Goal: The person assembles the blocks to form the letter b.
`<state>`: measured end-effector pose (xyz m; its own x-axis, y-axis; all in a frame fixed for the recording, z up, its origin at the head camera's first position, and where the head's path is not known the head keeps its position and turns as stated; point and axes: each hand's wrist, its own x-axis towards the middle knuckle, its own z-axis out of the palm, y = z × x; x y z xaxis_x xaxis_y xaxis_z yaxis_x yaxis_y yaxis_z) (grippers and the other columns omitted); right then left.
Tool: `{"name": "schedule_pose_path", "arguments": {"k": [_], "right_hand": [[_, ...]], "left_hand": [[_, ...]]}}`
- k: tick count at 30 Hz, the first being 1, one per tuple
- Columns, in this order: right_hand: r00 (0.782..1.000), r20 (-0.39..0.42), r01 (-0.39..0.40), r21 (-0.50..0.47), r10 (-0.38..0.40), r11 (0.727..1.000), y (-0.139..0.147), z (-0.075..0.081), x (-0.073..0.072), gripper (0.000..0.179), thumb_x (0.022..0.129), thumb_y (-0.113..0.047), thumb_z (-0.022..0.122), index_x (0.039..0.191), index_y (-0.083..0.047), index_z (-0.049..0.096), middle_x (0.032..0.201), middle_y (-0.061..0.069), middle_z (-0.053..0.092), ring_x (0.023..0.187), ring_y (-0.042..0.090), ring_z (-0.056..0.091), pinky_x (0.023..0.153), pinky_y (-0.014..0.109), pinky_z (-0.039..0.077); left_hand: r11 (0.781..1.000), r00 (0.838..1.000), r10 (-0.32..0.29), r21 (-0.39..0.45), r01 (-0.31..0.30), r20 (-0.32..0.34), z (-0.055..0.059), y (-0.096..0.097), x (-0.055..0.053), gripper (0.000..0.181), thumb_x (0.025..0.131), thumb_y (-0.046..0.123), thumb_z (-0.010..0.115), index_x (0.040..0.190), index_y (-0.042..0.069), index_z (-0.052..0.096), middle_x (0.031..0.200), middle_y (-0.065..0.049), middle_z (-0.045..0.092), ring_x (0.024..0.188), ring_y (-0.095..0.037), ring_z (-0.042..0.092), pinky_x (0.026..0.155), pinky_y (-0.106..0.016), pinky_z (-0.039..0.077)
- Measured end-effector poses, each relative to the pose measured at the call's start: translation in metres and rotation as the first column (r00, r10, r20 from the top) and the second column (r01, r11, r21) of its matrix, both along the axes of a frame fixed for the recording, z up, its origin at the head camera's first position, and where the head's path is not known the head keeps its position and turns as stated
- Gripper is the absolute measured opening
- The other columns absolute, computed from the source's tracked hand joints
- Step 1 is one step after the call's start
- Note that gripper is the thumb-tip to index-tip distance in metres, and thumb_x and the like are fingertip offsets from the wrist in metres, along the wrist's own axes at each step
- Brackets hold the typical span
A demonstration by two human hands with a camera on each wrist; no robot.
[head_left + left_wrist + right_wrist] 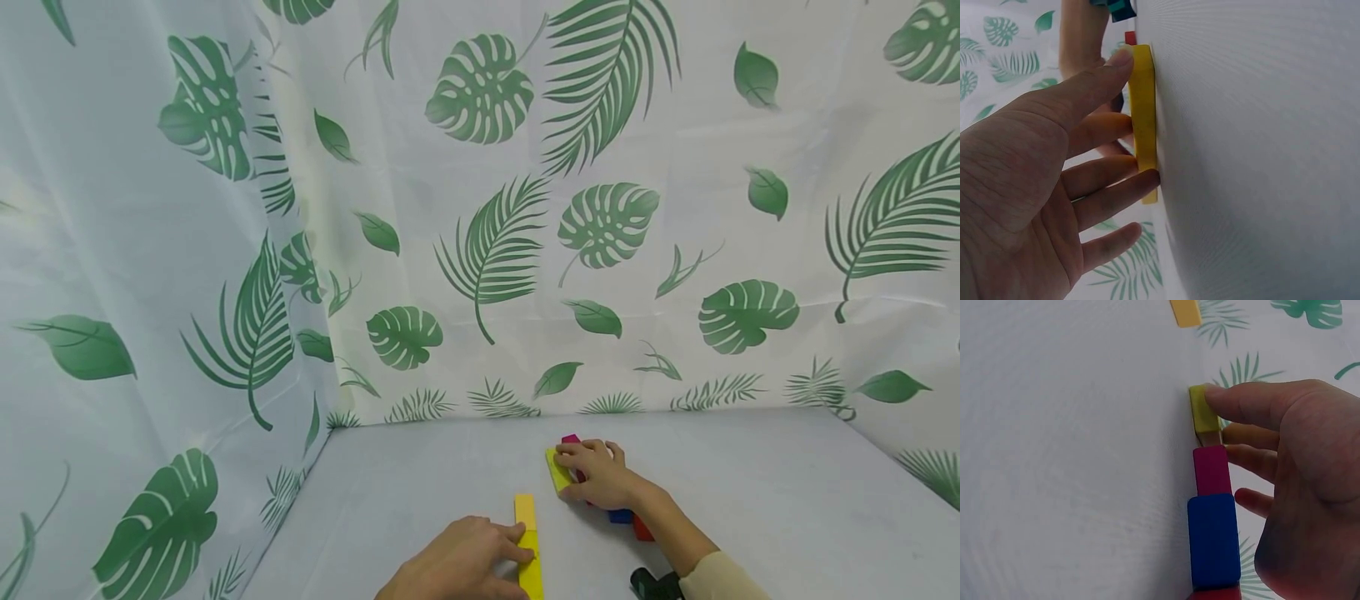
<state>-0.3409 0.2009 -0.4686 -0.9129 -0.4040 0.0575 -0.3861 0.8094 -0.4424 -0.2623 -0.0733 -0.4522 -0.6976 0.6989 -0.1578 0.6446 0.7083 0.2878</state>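
My left hand [465, 558] rests with extended fingers along the left side of a straight row of yellow blocks [527, 512]. In the left wrist view, its thumb lies on the near end of the yellow row [1144, 100] and the little finger stands free. Farther forward and right, my right hand [600, 477] pinches a yellow block [557, 471] between thumb and fingers. In the right wrist view, this yellow block [1204, 409] is at the end of a line with a magenta block [1212, 470], a blue block [1214, 540] and a red block [1217, 594].
The blocks lie on a white tabletop [405, 475]. Behind and at the left hangs a white curtain [405, 275] printed with green leaves. A dark device [654, 583] sits at the right forearm, close to the red block [642, 528].
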Motion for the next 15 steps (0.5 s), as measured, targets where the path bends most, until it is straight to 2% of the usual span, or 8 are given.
{"name": "schedule_pose_path", "arguments": {"k": [4, 10, 15], "right_hand": [[1.0, 0.008, -0.029, 0.004, 0.029, 1.0, 0.0011, -0.0004, 0.0003, 0.059, 0.091, -0.035, 0.079, 0.143, -0.011, 0.064, 0.154, 0.013, 0.053, 0.143, 0.049, 0.035, 0.114, 0.079, 0.007], [0.996, -0.012, -0.084, 0.006, 0.084, 0.996, 0.0003, -0.0011, -0.0011, 0.058, 0.093, -0.035, 0.077, 0.141, -0.005, 0.064, 0.153, 0.017, 0.054, 0.148, 0.047, 0.035, 0.119, 0.074, -0.003], [0.995, -0.003, -0.098, -0.016, 0.098, 0.995, -0.0029, 0.0004, -0.0007, 0.059, 0.094, -0.034, 0.077, 0.139, 0.0, 0.064, 0.151, 0.02, 0.055, 0.147, 0.044, 0.042, 0.123, 0.07, 0.0]], "left_hand": [[1.0, 1.0, -0.015, 0.006, 0.015, -0.007, 0.0, -0.0003, -0.0003, 0.043, 0.089, 0.055, 0.076, 0.128, 0.038, 0.074, 0.142, 0.015, 0.064, 0.116, 0.001, 0.066, 0.099, -0.028, 0.056], [1.0, 1.0, -0.002, 0.005, 0.002, 0.003, -0.0011, 0.0004, -0.0007, 0.043, 0.088, 0.055, 0.077, 0.127, 0.039, 0.074, 0.142, 0.016, 0.064, 0.116, 0.001, 0.066, 0.1, -0.03, 0.056], [1.0, 1.0, 0.009, 0.003, -0.009, 0.005, -0.0017, 0.0008, -0.0008, 0.042, 0.088, 0.055, 0.077, 0.127, 0.04, 0.074, 0.142, 0.018, 0.063, 0.115, 0.001, 0.065, 0.101, -0.031, 0.056]]}}
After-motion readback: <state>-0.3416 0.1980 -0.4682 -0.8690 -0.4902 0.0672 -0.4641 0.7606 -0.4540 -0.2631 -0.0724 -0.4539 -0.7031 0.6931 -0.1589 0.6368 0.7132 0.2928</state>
